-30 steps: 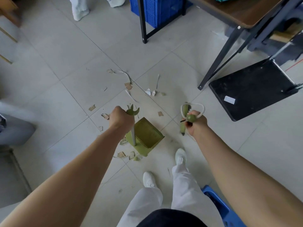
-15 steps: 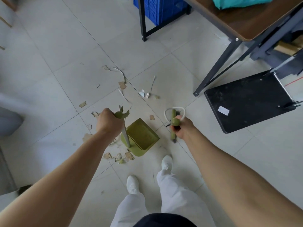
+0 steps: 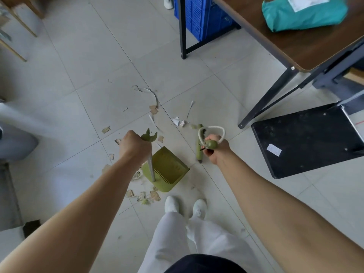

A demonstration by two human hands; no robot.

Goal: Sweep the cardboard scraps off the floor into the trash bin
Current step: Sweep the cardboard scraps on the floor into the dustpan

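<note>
Left grip: the left hand [image 3: 135, 147] is wrapped in a fist round the green top of the dustpan handle [image 3: 151, 168], which stands nearly upright.
Right grip: the right hand [image 3: 215, 148] is curled round the knob end of the broom [image 3: 199, 146]; a white cord loop [image 3: 211, 128] arches over the knuckles.
Dustpan: the green dustpan [image 3: 169, 170] sits on the floor [image 3: 78, 79] between the two hands, mouth facing away – only its own comb teeth show inside.
Task's thing: one cluster of cardboard scraps [image 3: 153, 196] lies just behind the pan, near the white shoes [image 3: 171, 203]; more scraps [image 3: 153, 109] are strewn ahead of it.
Other containers: a blue crate [image 3: 199, 14] stands under the table [image 3: 307, 54]; its contents cannot be told. A teal parcel [image 3: 303, 12] lies on the tabletop.
Since half a second ago: both grips are unchanged and the pan has not shifted among the scraps – but the feet now stand side by side, and the parcel shows more fully.
</note>
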